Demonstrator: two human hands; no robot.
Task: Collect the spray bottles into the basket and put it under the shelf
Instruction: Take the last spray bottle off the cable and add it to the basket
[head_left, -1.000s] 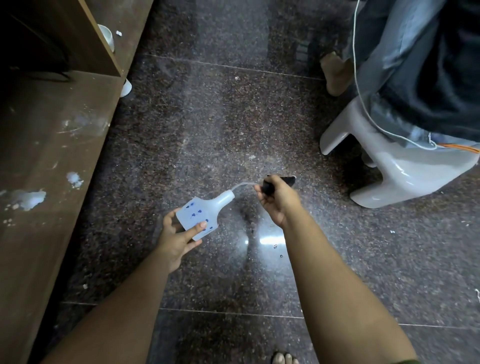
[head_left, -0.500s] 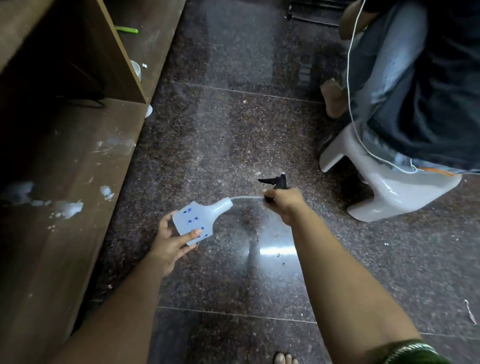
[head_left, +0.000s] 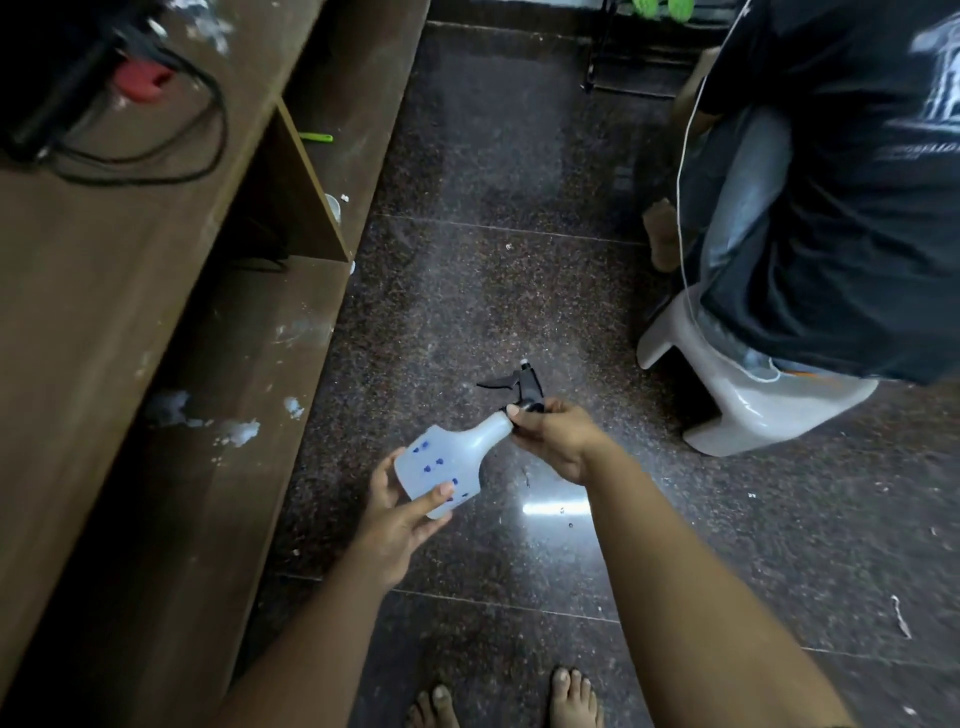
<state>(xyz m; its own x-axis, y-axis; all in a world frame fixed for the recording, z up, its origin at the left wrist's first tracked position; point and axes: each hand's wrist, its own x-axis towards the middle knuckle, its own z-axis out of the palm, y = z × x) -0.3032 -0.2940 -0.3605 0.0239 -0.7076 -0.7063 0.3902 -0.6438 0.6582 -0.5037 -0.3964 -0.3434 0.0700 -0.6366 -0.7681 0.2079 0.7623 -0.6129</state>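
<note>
The neck of the spray bottle (head_left: 451, 464) is pinched by the fingers (head_left: 521, 415) of the right hand (head_left: 558, 441), closed tight just where the black spray top (head_left: 522, 385) meets it. The fat bottom of the bottle is cupped by the left hand (head_left: 402, 512), with the thumb pressed on the side and the other fingers curled under it. The bottle is held in the air, tipped so the top points to about 1 o'clock. It looks like the top is being screwed on. To do this well, the bottom should be held still by the left hand and only the top should be turned, gently, until it sits straight and stops. The bottle should not be squeezed hard, because it looks soft. The trigger points to 9 o'clock and should be left alone so nothing is sprayed. The brown shelf (head_left: 171, 395) is at 9 o'clock. A person on a white stool (head_left: 753, 410) is at 2 o'clock. No basket can be seen, so it must be looked for next.
</note>
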